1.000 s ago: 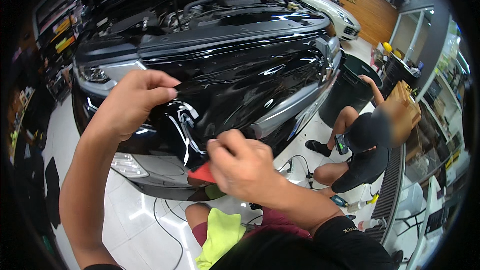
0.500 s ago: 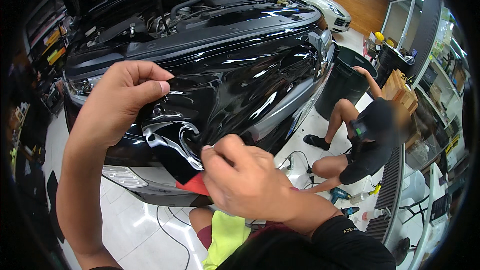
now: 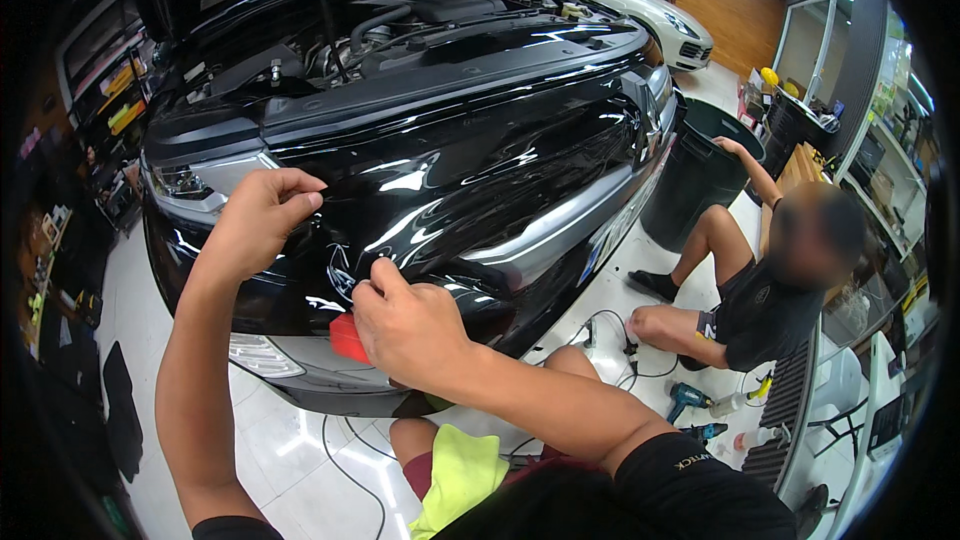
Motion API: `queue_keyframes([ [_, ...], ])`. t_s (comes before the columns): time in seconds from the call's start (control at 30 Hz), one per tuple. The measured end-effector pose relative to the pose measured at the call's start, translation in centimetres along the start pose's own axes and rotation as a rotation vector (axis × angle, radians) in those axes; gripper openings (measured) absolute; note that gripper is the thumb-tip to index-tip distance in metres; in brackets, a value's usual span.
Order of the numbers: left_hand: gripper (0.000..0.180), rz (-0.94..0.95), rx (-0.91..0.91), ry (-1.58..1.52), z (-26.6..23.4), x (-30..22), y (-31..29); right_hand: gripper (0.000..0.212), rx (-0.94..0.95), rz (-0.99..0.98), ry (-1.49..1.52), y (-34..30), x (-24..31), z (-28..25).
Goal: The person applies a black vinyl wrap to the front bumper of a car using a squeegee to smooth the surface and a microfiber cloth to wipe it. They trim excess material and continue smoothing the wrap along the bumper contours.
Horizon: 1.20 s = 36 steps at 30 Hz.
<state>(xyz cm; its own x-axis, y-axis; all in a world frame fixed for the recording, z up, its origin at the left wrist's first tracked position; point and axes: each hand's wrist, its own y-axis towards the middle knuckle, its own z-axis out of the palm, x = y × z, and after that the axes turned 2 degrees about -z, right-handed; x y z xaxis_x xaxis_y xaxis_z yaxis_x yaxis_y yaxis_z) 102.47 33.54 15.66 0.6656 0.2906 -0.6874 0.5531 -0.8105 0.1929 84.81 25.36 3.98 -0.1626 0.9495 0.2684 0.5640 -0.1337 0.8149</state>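
Note:
A sheet of glossy black wrap film [image 3: 440, 202] lies stretched and rippled over the front of the black car. My left hand [image 3: 262, 218] is closed in a pinch at the film's upper left edge, below the headlight [image 3: 185, 180]. Lower and to the right, my right hand [image 3: 408, 325] pinches the film's lower edge. A red block-like tool [image 3: 348, 338] sticks out below its fingers, apparently held in the same hand. Small bright creases [image 3: 340, 270] run through the film between my hands. The fingertips' exact grip on the thin film is partly hidden.
Under the raised hood, the engine bay [image 3: 400, 30] is exposed. On the right a person [image 3: 770, 290] sits low, one hand on a dark bin [image 3: 700, 175]. A cordless power tool [image 3: 688, 398], spray bottles and cables lie on the floor. A yellow-green cloth [image 3: 460, 475] hangs near my lap.
Both hands have come closer to the car, and the loose fold between them has shrunk. The film now lies smoother and tighter. The person at right has leaned back and lifted their head.

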Motion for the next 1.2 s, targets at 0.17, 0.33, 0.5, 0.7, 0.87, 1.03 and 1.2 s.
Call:
queue_keyframes([
  [0.17, 0.020, 0.034, 0.010, -0.021, -0.2, -3.7, -3.5, 0.010, -0.023, -0.008, 0.011, -1.6, 1.2, -2.4],
  [0.33, 0.018, 0.145, -0.052, 0.120, -0.4, -3.1, -2.5, 0.011, -0.047, -0.027, 0.027, -0.5, 0.6, -1.5],
  [0.5, 0.011, 0.244, -0.211, 0.242, 1.3, -1.4, -1.3, 0.012, 0.042, 0.065, 0.018, 0.6, -0.5, 1.0],
  [0.7, 0.012, 0.381, -0.367, 0.392, 3.0, 1.0, -0.7, 0.012, 0.200, 0.122, -0.026, 1.6, -0.6, 1.3],
  [0.87, 0.015, 0.307, -0.372, 0.510, 3.6, 0.4, -0.5, 0.020, 0.195, 0.153, -0.075, 1.5, -0.9, 1.2],
  [1.03, 0.017, 0.280, -0.422, 0.488, 3.7, 1.0, -0.7, 0.047, 0.319, 0.115, 0.049, 0.4, 1.0, -3.1],
  [1.2, 0.018, 0.297, -0.512, 0.519, 4.8, 1.5, -1.1, 0.048, 0.388, 0.317, 0.807, -7.7, -3.8, -8.2],
])
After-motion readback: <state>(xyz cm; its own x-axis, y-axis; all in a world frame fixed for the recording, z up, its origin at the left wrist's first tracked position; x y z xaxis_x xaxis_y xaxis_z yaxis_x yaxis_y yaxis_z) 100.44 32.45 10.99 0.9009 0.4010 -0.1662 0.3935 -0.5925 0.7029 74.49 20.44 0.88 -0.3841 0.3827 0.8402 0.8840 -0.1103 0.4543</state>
